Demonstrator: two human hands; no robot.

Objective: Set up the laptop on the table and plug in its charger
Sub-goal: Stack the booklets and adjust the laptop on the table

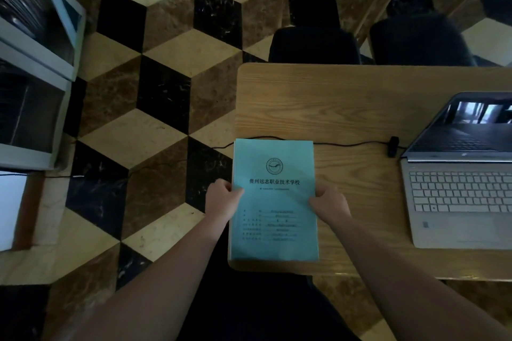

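- Wooden table [360,97] — the landmark; its left end shows, with a cube-patterned tile floor [166,50] beyond the edge.
- Laptop [460,174] sits open at the table's right side, silver keyboard deck toward the person, screen dark with reflections; partly cut off by the frame edge.
- Charger cable [352,144] runs across the table top from the laptop's left rear corner, past a small black block [393,146] on the cord, and drops off the table's left edge to the floor. Whether the plug is seated in the laptop I cannot tell.
- Teal booklet [274,163] lies at the table's front-left corner, over the cable.
- Left hand [223,199] pinches the booklet's left edge, fingers curled around it.
- Right hand [329,203] grips the right edge likewise — thumb on the cover.
- Two dark chairs [313,44] stand at the table's far side.
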